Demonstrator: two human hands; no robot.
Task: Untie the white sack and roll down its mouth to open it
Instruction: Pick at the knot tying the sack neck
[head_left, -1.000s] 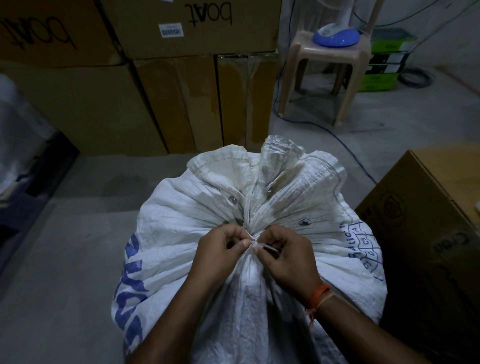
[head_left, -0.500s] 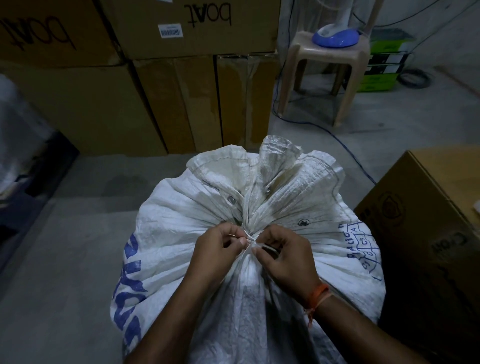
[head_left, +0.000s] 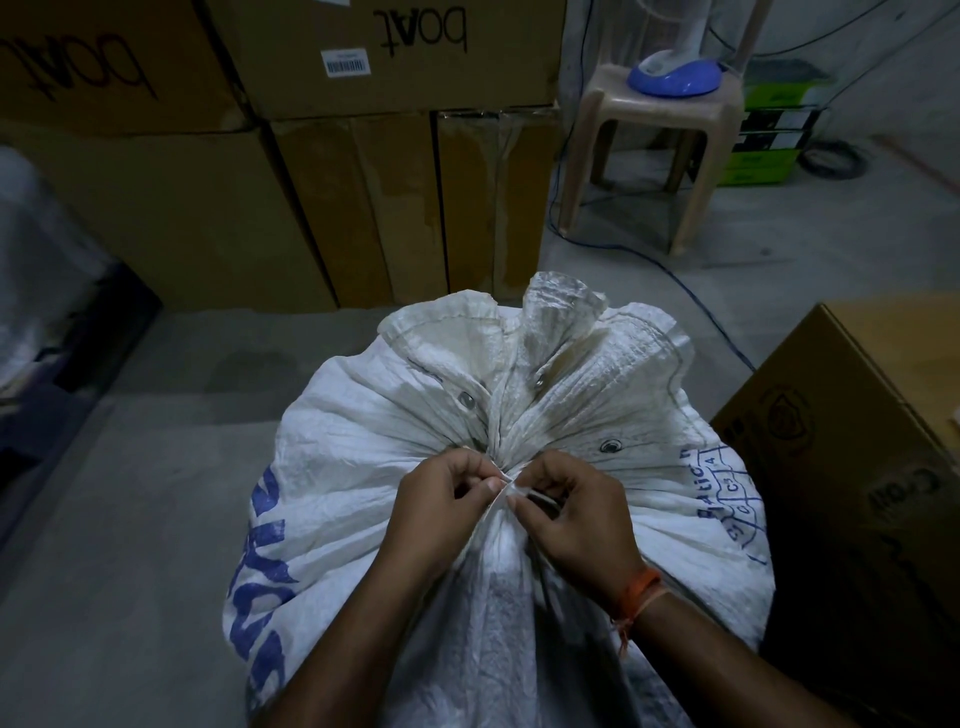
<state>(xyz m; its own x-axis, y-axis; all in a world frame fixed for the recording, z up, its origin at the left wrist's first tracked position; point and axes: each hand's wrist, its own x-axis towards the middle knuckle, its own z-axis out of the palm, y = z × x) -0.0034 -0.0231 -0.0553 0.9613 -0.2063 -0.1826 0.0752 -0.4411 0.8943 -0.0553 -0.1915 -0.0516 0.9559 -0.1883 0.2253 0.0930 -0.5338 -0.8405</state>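
A full white woven sack (head_left: 363, 483) with blue print stands on the floor in front of me. Its mouth (head_left: 545, 338) is gathered into a bunch and bound by a thin white tie (head_left: 506, 480) at the neck. My left hand (head_left: 441, 509) pinches the tie from the left with thumb and fingers curled. From the right, my right hand (head_left: 571, 514) pinches the same tie, an orange thread band on its wrist. The two hands almost touch at the knot, which is mostly hidden between the fingertips.
Stacked brown cartons (head_left: 322, 171) marked "boat" stand behind the sack. A plastic stool (head_left: 670, 104) with a blue fan base is at the back right, a blue cable (head_left: 691, 296) running over the floor. Another carton (head_left: 857, 426) stands close on the right.
Both hands stay at the knot; the fingertips have only shifted slightly on the tie. The sack's mouth is bunched as before.
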